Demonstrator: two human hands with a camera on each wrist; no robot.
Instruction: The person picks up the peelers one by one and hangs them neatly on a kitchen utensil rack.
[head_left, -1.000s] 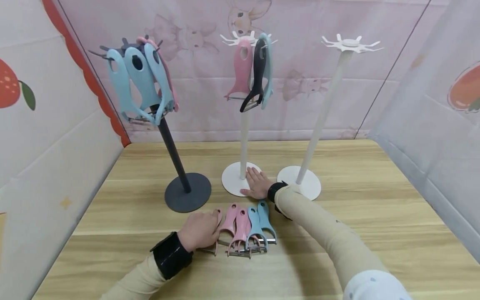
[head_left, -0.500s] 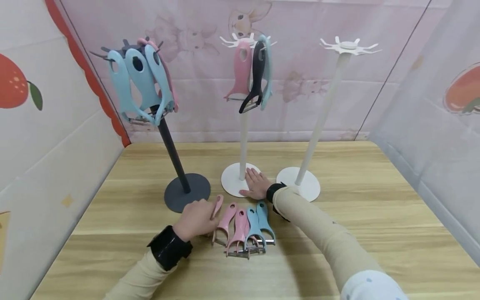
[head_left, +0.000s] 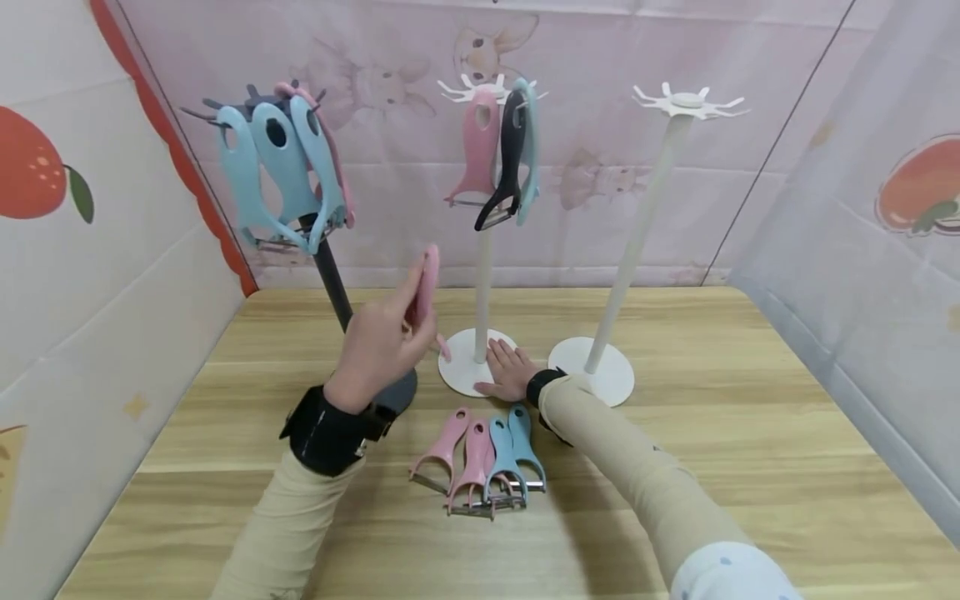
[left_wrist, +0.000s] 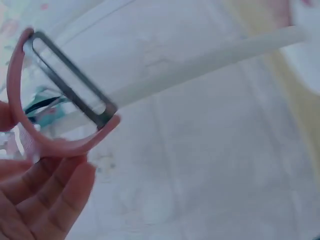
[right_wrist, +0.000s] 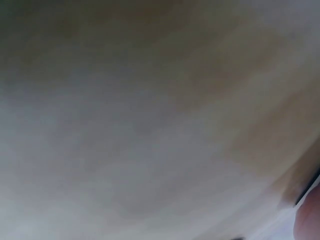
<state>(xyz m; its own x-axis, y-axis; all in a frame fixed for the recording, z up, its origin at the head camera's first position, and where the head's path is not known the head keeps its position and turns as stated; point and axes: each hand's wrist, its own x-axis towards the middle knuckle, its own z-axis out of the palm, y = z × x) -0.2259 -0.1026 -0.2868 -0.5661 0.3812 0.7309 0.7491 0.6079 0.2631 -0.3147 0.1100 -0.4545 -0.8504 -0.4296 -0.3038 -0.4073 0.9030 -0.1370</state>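
Observation:
My left hand [head_left: 382, 337] grips a pink peeler [head_left: 427, 283] by its handle, held up in the air between the dark stand [head_left: 393, 392] and the middle white stand [head_left: 482, 292]. In the left wrist view the peeler's curved fork and metal blade [left_wrist: 72, 80] point away from the fingers. With fingers spread flat, my right hand [head_left: 510, 371] rests on the round base of the middle stand. A pink peeler, a black peeler [head_left: 512, 154] and a light blue peeler [head_left: 529, 158] hang from that stand's hooks. The right wrist view is mostly blurred, with a fingertip at its edge.
Several pink and blue peelers [head_left: 480, 467] lie bunched on the wooden table [head_left: 675, 442] in front of the stands. Light blue peelers [head_left: 281, 162] and a pink one hang on the dark stand. On the right, another white stand [head_left: 637, 242] has bare hooks.
My left hand has picked up the pink peeler from the left end of the bunch and raised it toward the middle stand. The right hand has stayed on the base.

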